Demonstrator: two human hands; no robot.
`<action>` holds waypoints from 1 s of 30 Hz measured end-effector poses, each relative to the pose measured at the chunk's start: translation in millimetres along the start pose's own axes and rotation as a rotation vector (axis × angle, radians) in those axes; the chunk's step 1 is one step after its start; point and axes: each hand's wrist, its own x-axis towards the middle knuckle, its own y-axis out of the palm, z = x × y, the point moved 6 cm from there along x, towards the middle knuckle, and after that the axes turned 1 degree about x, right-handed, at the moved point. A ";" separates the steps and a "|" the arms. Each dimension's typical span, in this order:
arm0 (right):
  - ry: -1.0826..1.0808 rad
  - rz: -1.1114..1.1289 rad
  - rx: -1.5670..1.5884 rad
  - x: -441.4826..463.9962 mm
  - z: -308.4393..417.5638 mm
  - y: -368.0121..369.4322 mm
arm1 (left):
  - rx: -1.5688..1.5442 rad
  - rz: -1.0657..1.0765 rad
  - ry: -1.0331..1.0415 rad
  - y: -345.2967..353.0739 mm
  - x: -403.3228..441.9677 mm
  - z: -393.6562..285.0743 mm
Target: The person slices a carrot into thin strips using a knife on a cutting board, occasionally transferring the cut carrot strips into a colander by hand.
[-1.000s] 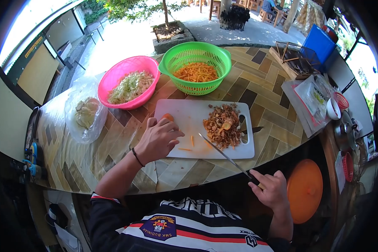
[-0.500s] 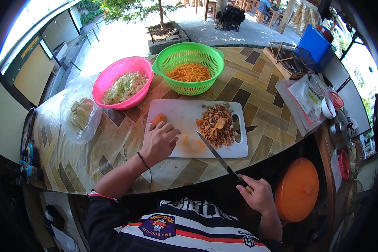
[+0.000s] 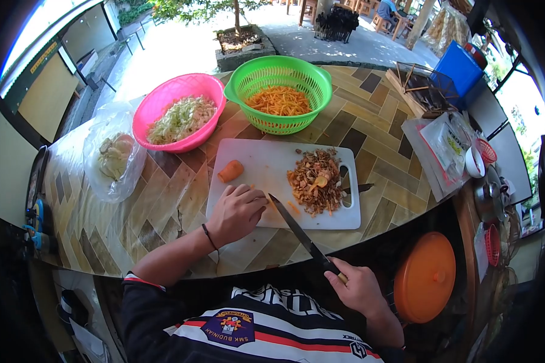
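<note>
My right hand [image 3: 352, 283] is wrapped round the handle of a knife [image 3: 304, 238], whose tip points up and left over the white cutting board [image 3: 254, 158]. My left hand [image 3: 239, 212] rests low on the board with curled fingers, close to the knife tip; what lies under its fingertips is too small to make out. A piece of carrot [image 3: 230, 171] lies just above that hand. Thin orange strips [image 3: 293, 207] are on the board between the knife and a brown chopped heap [image 3: 316, 181] at the right.
A pink basket [image 3: 140, 121] of shredded pale vegetable and a green colander [image 3: 321, 97] of orange shreds stand behind the board. At left lies a plastic bag [image 3: 114, 160]. An orange lid [image 3: 426, 277] is below the table's right edge. A seated person [image 3: 387, 11] is far off.
My left hand has moved off the carrot piece, down and slightly right. The knife has shifted left, its tip now close to my left fingers.
</note>
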 end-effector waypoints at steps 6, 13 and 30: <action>0.072 0.058 -0.015 5.5 9.4 2.1 | -0.013 0.018 0.053 4.7 -7.7 -5.4; 0.042 0.026 -0.013 3.1 17.1 2.9 | -0.006 0.065 0.163 4.8 0.3 -3.6; 0.017 0.014 -0.090 -5.2 31.1 5.4 | 0.013 0.163 0.151 5.6 1.3 -5.4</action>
